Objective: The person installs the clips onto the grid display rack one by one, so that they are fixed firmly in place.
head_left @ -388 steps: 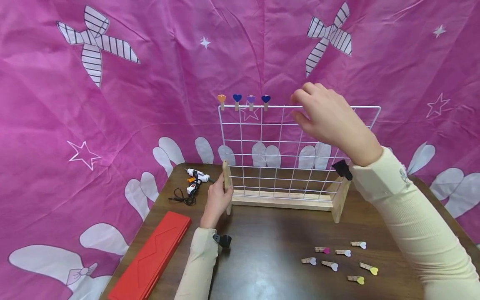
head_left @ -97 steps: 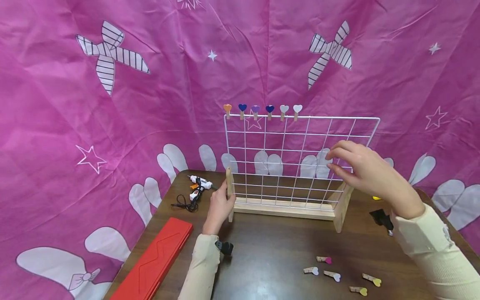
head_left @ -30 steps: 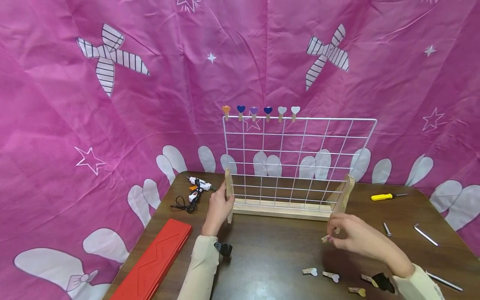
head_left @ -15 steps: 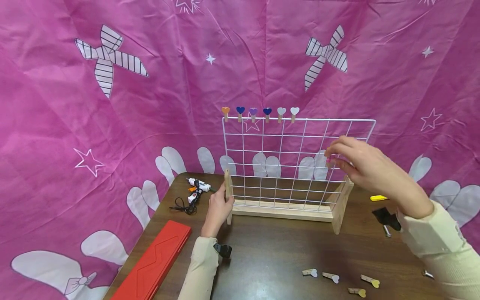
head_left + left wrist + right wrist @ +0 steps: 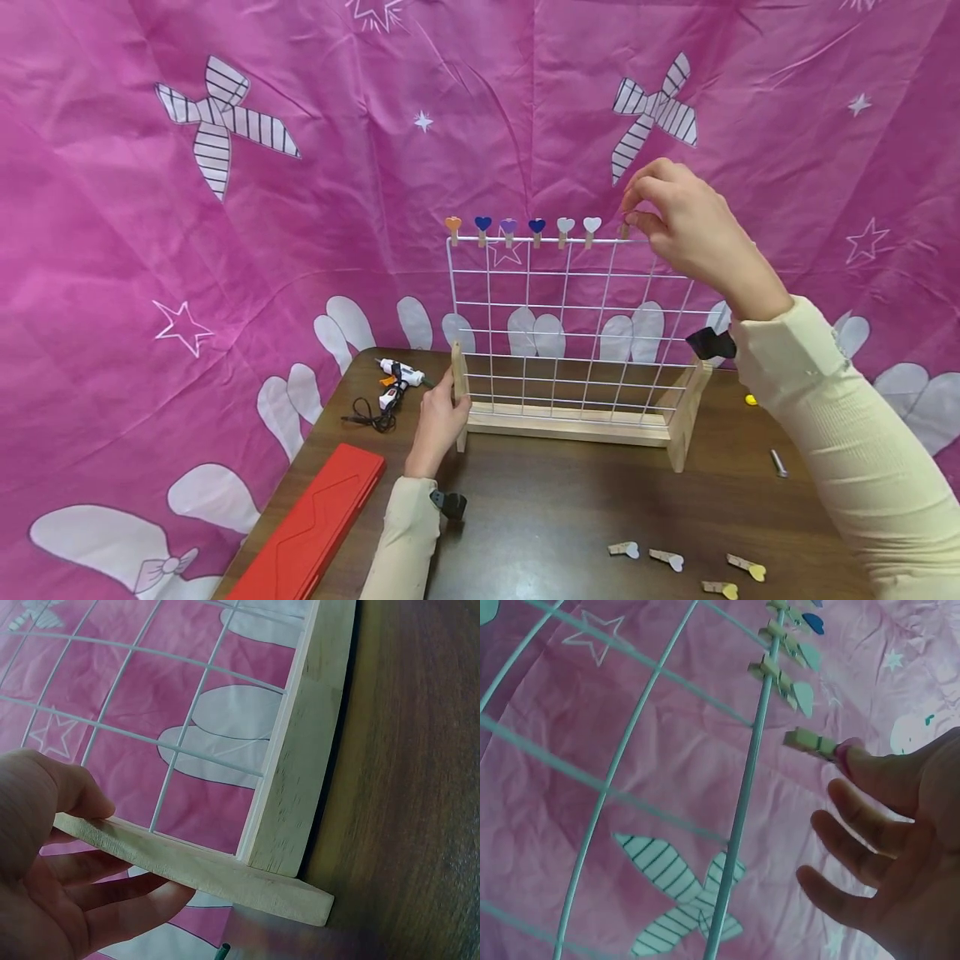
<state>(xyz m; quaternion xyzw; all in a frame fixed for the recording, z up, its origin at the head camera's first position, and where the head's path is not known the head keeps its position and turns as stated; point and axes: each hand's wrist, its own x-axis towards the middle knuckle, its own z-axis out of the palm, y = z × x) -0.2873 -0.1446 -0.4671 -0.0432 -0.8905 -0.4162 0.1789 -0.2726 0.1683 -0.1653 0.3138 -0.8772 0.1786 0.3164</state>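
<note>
The magenta backdrop carries white stars and black-striped white bows. The wire grid is white, the stand pale wood. Clothespin hearts are orange, navy, purple, white, yellow and pink. The table is brown, the case red, the sleeves cream.

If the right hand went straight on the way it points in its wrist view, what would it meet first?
Most likely the rack's top wire: the clothespin that the right hand pinches points at it and would touch first, beside the nearest white-heart clip. Depth is hard to judge.
</note>
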